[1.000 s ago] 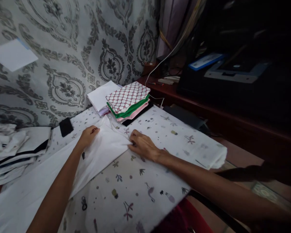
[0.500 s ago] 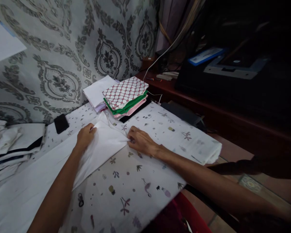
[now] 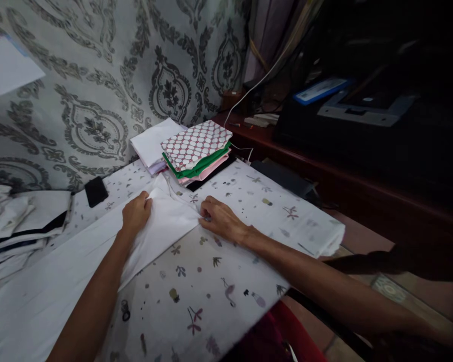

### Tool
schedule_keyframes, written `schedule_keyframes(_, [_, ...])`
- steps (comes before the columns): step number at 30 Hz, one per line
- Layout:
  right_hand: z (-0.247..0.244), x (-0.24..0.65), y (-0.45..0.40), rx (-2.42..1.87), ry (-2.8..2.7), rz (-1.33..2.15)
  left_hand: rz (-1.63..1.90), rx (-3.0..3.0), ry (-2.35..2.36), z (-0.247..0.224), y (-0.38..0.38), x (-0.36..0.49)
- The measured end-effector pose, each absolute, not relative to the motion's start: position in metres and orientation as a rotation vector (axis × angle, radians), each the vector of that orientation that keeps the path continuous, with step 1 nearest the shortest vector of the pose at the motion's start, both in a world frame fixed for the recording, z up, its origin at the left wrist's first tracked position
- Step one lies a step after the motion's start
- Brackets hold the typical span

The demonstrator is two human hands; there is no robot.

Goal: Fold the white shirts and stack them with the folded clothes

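Observation:
A long white cloth (image 3: 169, 213) lies across the patterned table cover (image 3: 211, 281), running from the lower left to the middle. My left hand (image 3: 136, 213) is closed on its upper layer, with the fingers curled and the thumb pressed in. At the cloth's right corner, my right hand (image 3: 222, 218) pinches the edge between thumb and curled fingers. The fabric between both hands is drawn into light creases.
Behind the cloth sit a folded stack with a red-patterned piece (image 3: 196, 146) on top and a folded white piece (image 3: 154, 143). A black phone (image 3: 96, 191) lies at the back left, near piled white clothes (image 3: 22, 226). A dark red shelf (image 3: 347, 196) stands at right.
My left hand has shifted slightly to the right along the white cloth. My right hand keeps its place at the corner, and the view has moved very little.

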State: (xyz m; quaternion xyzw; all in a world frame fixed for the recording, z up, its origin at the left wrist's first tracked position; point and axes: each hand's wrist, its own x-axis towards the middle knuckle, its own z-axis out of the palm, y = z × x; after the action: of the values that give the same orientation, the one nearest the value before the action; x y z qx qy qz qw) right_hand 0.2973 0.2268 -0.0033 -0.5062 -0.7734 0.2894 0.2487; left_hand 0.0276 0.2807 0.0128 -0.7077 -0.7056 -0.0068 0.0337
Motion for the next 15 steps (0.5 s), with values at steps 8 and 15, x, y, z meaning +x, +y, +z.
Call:
schedule_keyframes(8, [0.001, 0.292, 0.222, -1.224, -2.092, 0.569, -0.017, -2.195, -2.210, 0.017, 0.277, 0.030])
schedule_keyframes(15, [0.020, 0.203, 0.256, -0.924, -2.675, 0.278, -0.124, -2.276, -2.223, 0.016, 0.281, 0.024])
